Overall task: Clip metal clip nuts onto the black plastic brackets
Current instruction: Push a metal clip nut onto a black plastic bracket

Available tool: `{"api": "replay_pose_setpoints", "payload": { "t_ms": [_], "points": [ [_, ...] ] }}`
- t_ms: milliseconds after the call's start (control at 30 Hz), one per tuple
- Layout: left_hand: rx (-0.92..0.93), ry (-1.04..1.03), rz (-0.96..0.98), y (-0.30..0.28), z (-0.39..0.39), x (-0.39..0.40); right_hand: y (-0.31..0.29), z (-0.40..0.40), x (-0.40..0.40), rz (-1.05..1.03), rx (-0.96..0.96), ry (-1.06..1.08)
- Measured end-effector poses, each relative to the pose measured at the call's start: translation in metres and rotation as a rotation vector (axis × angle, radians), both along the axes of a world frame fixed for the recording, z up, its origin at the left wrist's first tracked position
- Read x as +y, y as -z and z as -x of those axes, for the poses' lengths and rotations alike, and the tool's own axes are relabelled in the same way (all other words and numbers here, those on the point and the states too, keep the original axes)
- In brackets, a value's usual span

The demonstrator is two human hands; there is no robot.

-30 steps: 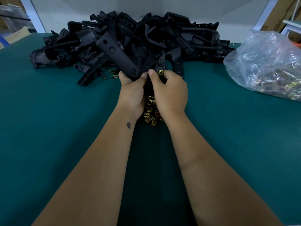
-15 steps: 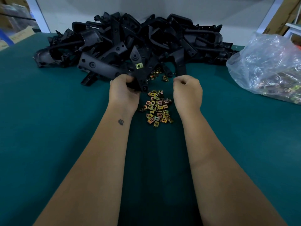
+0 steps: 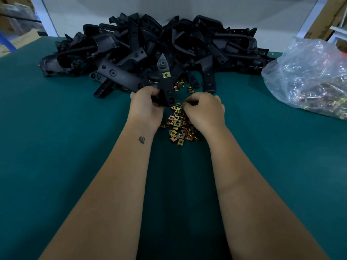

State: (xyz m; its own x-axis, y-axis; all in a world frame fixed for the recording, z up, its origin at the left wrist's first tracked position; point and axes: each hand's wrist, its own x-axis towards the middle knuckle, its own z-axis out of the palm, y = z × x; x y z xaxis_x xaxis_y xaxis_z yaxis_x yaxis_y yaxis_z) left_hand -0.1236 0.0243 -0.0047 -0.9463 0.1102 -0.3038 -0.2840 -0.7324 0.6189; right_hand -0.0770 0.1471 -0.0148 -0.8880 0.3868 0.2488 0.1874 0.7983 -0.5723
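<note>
Two hands work close together: left hand (image 3: 145,107) grips a black bracket (image 3: 165,81) raised upright; right hand (image 3: 204,109), fingers curled, reaches into the clip nuts (image 3: 178,124) beneath it.

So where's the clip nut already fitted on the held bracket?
Head view, centre: the clip nut sits on the upper part of the bracket held by the left hand, before the bracket pile.

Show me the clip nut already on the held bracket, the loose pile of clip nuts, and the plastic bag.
fitted clip nut (image 3: 166,74), head view, its flat yellow face.
loose clip nuts (image 3: 178,126), head view, middle of the pile.
plastic bag (image 3: 308,72), head view, crinkled upper side.
</note>
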Motion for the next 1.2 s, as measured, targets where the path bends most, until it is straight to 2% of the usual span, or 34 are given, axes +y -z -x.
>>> {"api": "replay_pose_setpoints", "payload": {
  "t_ms": [133,267,500,600,667,733,900,1067,1200],
  "points": [
    [-0.009,-0.004,0.033,0.0,-0.001,0.0,-0.001,0.0,-0.003,-0.1,-0.022,-0.016],
    [0.066,-0.082,0.156,0.0,-0.004,0.003,-0.002,-0.001,-0.006,0.013,0.02,-0.066],
    [0.071,-0.086,0.449,0.012,0.004,0.003,0.0,0.001,-0.004,0.241,0.183,-0.09],
    [0.355,-0.168,0.636,0.013,-0.004,0.0,-0.004,0.002,-0.004,0.414,0.306,-0.029],
    [0.455,-0.161,0.649,0.012,-0.007,-0.001,-0.007,0.002,-0.004,0.554,0.369,-0.017],
    [0.476,-0.163,0.676,0.01,-0.009,0.0,-0.01,0.0,-0.004,0.677,0.399,-0.031],
    [0.376,-0.051,0.734,0.01,-0.007,0.003,-0.013,-0.001,-0.008,0.864,0.427,-0.087],
    [0.352,-0.027,0.724,0.011,-0.006,0.005,-0.011,0.001,-0.007,0.864,0.436,-0.077],
    [0.274,-0.055,0.665,0.01,-0.003,0.005,-0.006,0.003,-0.001,0.56,0.353,0.017]
  ]
}}
